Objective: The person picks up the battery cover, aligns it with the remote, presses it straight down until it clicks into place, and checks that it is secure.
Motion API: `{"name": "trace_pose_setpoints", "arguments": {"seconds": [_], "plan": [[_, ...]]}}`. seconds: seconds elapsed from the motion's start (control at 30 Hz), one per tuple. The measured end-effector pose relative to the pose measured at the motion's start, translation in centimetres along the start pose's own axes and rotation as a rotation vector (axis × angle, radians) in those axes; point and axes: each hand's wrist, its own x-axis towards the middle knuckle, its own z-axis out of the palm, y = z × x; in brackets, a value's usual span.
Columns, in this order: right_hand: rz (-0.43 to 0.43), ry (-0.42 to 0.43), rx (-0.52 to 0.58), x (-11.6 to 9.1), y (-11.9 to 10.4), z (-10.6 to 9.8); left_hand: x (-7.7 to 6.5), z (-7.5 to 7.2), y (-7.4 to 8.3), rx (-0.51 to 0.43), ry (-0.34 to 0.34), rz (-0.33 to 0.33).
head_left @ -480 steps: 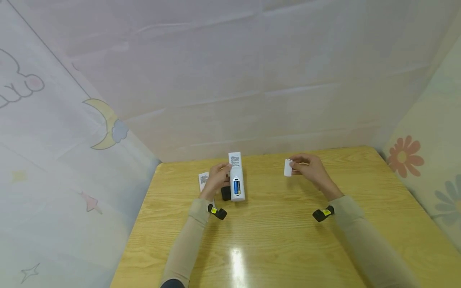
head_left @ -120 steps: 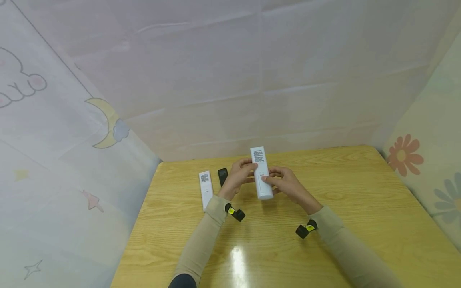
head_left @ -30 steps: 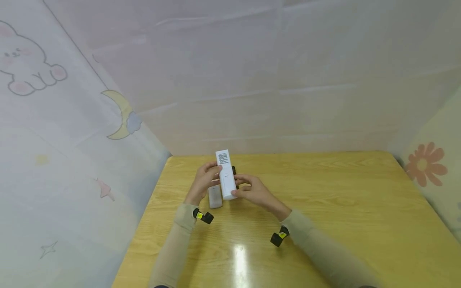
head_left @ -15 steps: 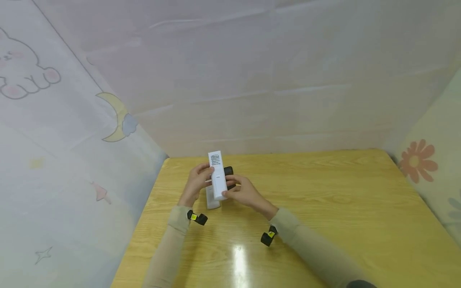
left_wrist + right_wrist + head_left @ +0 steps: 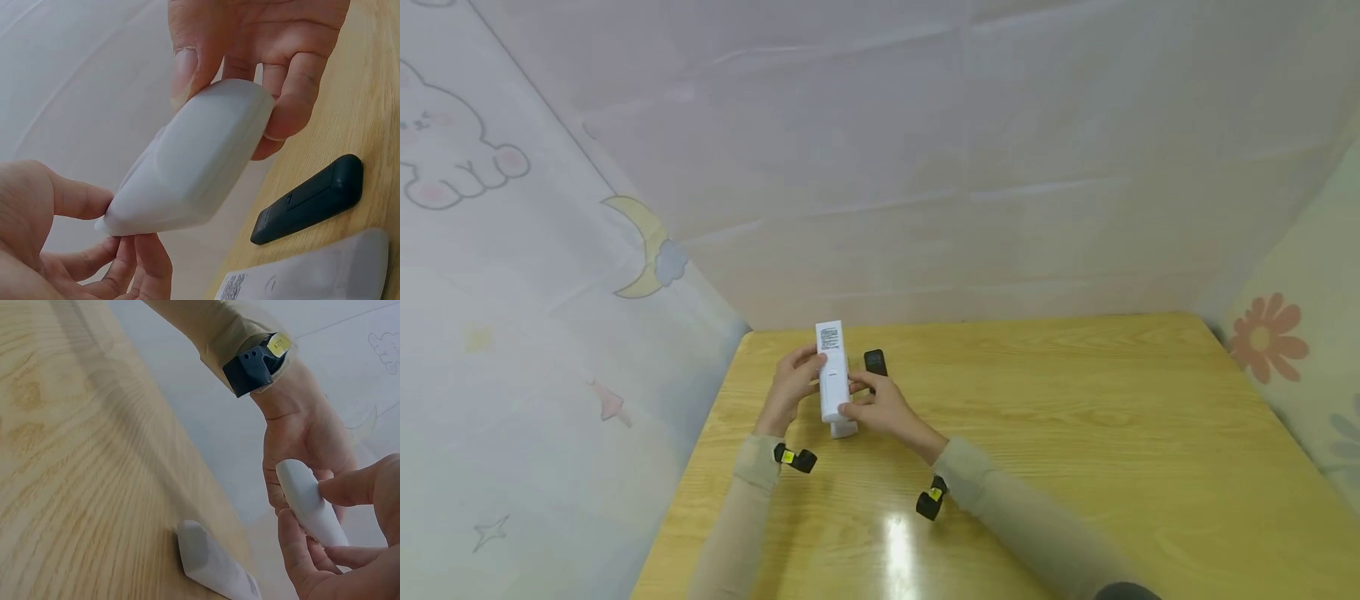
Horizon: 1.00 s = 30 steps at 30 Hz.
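Note:
Both hands hold a white remote control (image 5: 832, 385) above the table, its back with a printed label and the battery cover facing up. My left hand (image 5: 788, 385) pinches it by the left edge near the label end, thumb on top. At the lower right edge my right hand (image 5: 883, 407) grips the thick end between thumb and fingers. In the left wrist view the rounded end of the held remote (image 5: 194, 156) faces the camera. A second white remote (image 5: 844, 429) lies beneath it, mostly hidden in the head view.
A black remote (image 5: 875, 362) lies on the wooden table (image 5: 1075, 433), just beyond my right fingers. The left wrist view shows the black remote (image 5: 312, 200) beside the lying white remote (image 5: 319, 269). A fabric backdrop (image 5: 850, 167) rises behind the table's far edge.
Sixteen seconds ago the battery compartment was open with batteries showing and my right hand held the cover; four seconds ago the cover was on. Since then both hands have carried the remote left.

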Motion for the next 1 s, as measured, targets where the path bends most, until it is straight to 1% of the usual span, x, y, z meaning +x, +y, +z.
{"name": "trace_pose_setpoints", "arguments": {"seconds": [0.13,0.27,0.4,0.53,0.63,0.8,1.0], "plan": [[0.005,0.002,0.005,0.6,-0.1,0.9,-0.1,-0.8,-0.1,-0.001,0.008,-0.008],[0.016,-0.006,-0.03,1.1,-0.3,1.5,-0.2,-1.5,-0.3,-0.005,0.027,-0.018],[0.039,0.003,-0.06,1.6,0.0,2.2,-0.2,-2.2,-0.7,-0.009,0.045,-0.034],[0.022,0.012,-0.058,2.1,0.3,3.2,-0.3,-3.1,-1.1,-0.011,0.081,-0.056],[0.011,0.027,-0.049,2.6,0.4,3.9,-0.2,-3.7,-1.2,-0.014,0.098,-0.059],[0.016,0.074,-0.061,3.0,0.5,4.8,-0.1,-4.1,-1.4,-0.014,0.098,-0.057],[0.044,0.086,-0.055,2.8,0.7,5.4,-0.6,-4.5,-1.9,-0.025,0.107,-0.054]]}}
